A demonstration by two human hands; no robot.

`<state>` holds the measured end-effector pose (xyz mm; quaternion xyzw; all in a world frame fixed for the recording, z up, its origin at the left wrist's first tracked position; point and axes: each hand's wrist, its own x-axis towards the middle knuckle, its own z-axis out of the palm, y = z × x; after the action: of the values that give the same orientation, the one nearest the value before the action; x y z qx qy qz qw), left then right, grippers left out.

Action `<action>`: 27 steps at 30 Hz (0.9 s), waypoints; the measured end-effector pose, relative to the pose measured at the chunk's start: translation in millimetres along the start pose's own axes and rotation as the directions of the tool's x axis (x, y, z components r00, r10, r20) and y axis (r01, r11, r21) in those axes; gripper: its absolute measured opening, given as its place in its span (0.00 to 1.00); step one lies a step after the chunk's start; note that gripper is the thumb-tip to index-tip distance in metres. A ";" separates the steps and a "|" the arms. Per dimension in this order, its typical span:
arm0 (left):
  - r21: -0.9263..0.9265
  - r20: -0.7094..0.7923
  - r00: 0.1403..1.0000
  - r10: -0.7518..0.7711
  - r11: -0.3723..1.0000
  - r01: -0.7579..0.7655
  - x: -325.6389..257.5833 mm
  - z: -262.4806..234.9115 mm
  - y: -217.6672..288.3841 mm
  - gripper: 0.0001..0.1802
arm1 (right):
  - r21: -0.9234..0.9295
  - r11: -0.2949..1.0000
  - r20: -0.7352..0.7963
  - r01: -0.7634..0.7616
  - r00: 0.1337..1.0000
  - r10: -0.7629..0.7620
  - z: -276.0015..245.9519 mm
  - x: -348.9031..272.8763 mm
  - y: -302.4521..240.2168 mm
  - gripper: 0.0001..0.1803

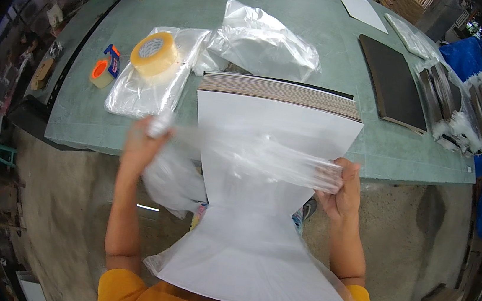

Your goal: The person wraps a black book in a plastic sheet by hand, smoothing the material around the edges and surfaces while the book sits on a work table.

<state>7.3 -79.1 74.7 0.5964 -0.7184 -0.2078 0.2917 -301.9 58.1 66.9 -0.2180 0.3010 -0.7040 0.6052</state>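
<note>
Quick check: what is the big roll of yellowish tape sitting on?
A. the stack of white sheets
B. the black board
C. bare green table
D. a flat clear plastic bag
D: the tape roll rests on a flat clear bag lying on the green table, left of the white sheets.

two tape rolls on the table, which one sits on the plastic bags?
The big yellow roll; it rests on the flat bags. The small orange roll lies on bare table, left of them.

two tape rolls (154, 52), one white stack (277, 119)
</note>
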 end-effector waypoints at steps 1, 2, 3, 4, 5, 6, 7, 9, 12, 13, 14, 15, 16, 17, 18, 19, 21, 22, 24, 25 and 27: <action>-0.096 -0.197 0.980 -0.016 0.995 -0.003 4.6 -4.9 2.2 0.15 | -0.233 0.973 0.053 0.000 0.998 0.013 2.3 0.7 2.1 0.16; -0.183 -0.386 0.921 -0.050 0.983 -0.023 5.3 -16.8 10.1 0.15 | -0.448 0.894 0.104 0.009 0.994 0.042 9.6 0.6 4.0 0.15; -0.309 -0.358 0.924 0.138 0.916 -0.256 -5.2 -21.8 42.1 0.15 | -0.643 0.765 0.140 0.030 0.987 0.079 17.9 0.4 5.1 0.15; -0.348 -0.130 0.934 0.334 0.867 -0.358 -18.7 -8.6 65.2 0.16 | -0.673 0.715 0.252 0.189 0.968 -0.018 33.0 -0.4 2.6 0.15; -0.441 0.132 0.850 0.510 0.798 -0.411 -33.7 3.3 87.1 0.17 | -0.682 0.645 0.374 0.345 0.922 -0.098 51.8 -0.4 -2.3 0.15; -0.538 0.357 0.700 0.619 0.748 -0.388 -48.7 13.8 108.8 0.19 | -0.663 0.562 0.499 0.494 0.852 -0.160 63.0 1.4 -5.5 0.15; -0.518 0.538 0.557 0.633 0.769 -0.374 -55.8 27.4 110.4 0.18 | -0.678 0.544 0.524 0.494 0.844 -0.113 67.0 4.2 -7.9 0.16; -0.592 0.577 0.503 0.644 0.754 -0.286 -55.4 35.5 114.3 0.15 | -0.718 0.491 0.544 0.493 0.838 -0.045 68.6 11.3 -14.6 0.19; -0.705 0.425 0.734 0.530 0.702 -0.098 -46.2 8.3 122.3 0.05 | -0.773 0.441 0.528 0.455 0.848 0.050 58.3 14.3 -13.4 0.24; -0.703 0.466 0.689 0.555 0.705 -0.092 -40.9 8.7 116.6 0.04 | -0.788 0.421 0.527 0.450 0.845 0.084 58.0 14.8 -11.8 0.25; -0.703 0.501 0.642 0.580 0.705 -0.088 -34.8 16.0 108.2 0.05 | -0.775 0.502 0.545 0.383 0.807 0.226 56.7 15.3 -9.5 0.24; -0.702 0.533 0.595 0.602 0.707 -0.085 -29.5 23.5 100.1 0.06 | -0.764 0.571 0.563 0.301 0.744 0.360 54.7 14.8 -4.8 0.23; -0.751 0.506 0.609 0.611 0.659 -0.037 -25.5 26.9 100.0 0.05 | -0.752 0.629 0.575 0.198 0.662 0.480 50.0 12.3 2.5 0.21; -0.775 0.486 0.718 0.499 0.626 0.089 -25.3 24.9 101.3 0.05 | -0.740 0.667 0.590 0.086 0.560 0.582 46.0 9.8 9.8 0.20; -0.796 0.470 0.803 0.367 0.570 0.206 -25.8 19.2 105.3 0.04 | -0.727 0.686 0.606 -0.031 0.441 0.662 43.2 7.7 15.8 0.19; -0.815 0.456 0.863 0.220 0.493 0.305 -25.1 14.4 109.4 0.04 | -0.702 0.711 0.650 -0.028 0.383 0.657 46.5 6.9 16.3 0.19; -0.838 0.504 0.700 0.507 0.483 0.254 -17.5 5.8 97.9 0.07 | -0.662 0.749 0.721 0.001 0.272 0.637 51.5 7.3 12.7 0.19; -0.788 0.553 0.535 0.639 0.609 0.088 -12.9 -1.9 92.7 0.08 | -0.655 0.755 0.733 0.033 0.273 0.623 51.5 8.8 -0.4 0.19; -0.719 0.695 0.053 0.717 0.695 0.023 -0.1 -8.0 90.2 0.10 | -0.620 0.784 0.714 0.020 0.430 0.553 45.1 8.4 -32.9 0.19; -0.743 0.668 0.145 0.730 0.666 0.070 2.5 -8.1 77.4 0.10 | -0.630 0.776 0.684 0.018 0.487 0.544 41.3 5.7 -47.2 0.19; -0.784 0.614 0.335 0.715 0.600 0.158 4.8 -8.8 45.2 0.09 | -0.791 0.611 0.580 0.027 0.351 0.735 43.3 3.5 -48.4 0.20</action>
<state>-20.7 -74.2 111.4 0.0535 -0.7023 -0.7031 0.0980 -308.3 52.0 131.3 -0.6744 0.2212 -0.1471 0.6889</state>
